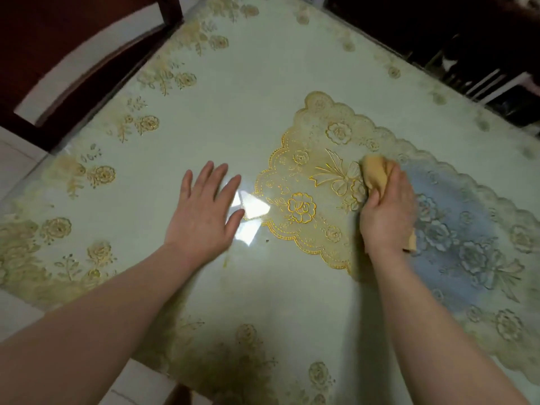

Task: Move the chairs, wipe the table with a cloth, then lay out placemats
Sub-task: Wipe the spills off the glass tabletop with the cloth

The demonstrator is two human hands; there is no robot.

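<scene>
My left hand (204, 209) flat, fingers spread, on table (263, 68) centre; right hand (387, 211) grips cloth (375, 173) (bunched) on placemat (306, 182).

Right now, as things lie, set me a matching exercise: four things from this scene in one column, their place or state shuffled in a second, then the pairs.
1. left hand
2. cloth
3. chair
4. mat

A. bunched in the right hand
B. dark wood, beyond the table's far left edge
C. open, fingers spread
D. gold and blue, lying flat on the table

Pairs: 1-C, 2-A, 3-B, 4-D
</scene>
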